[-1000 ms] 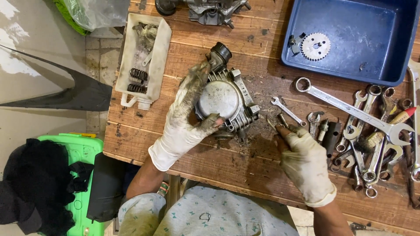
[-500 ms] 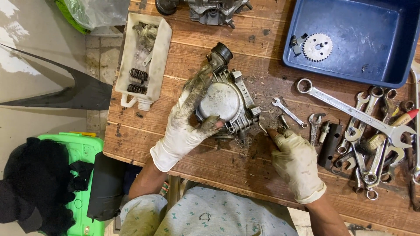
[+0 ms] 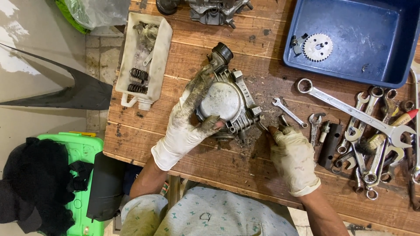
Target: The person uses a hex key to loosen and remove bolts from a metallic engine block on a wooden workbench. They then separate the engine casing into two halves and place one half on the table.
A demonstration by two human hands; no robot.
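Observation:
A dirty grey metal engine part [image 3: 227, 105] with a round cap and a black spout lies on the wooden workbench [image 3: 262, 170]. My left hand [image 3: 188, 122], in a soiled white glove, grips its left side, thumb on the lower edge. My right hand [image 3: 293, 157], also gloved, pinches a thin metal tool [image 3: 264, 128] whose tip touches the part's lower right corner. A small spanner [image 3: 288, 112] lies just beyond my right hand.
Several spanners [image 3: 367, 131] are heaped at the right. A blue tray [image 3: 393, 70] with a sprocket [image 3: 318, 46] stands at the back right. A cut white jug [image 3: 146, 57] with springs is at the left. Another engine piece [image 3: 210, 8] sits at the far edge. A green bin [image 3: 83, 175] stands below left.
My right hand has moved left, from beside the small spanner to the engine part's lower right corner. My left hand keeps its hold on the part.

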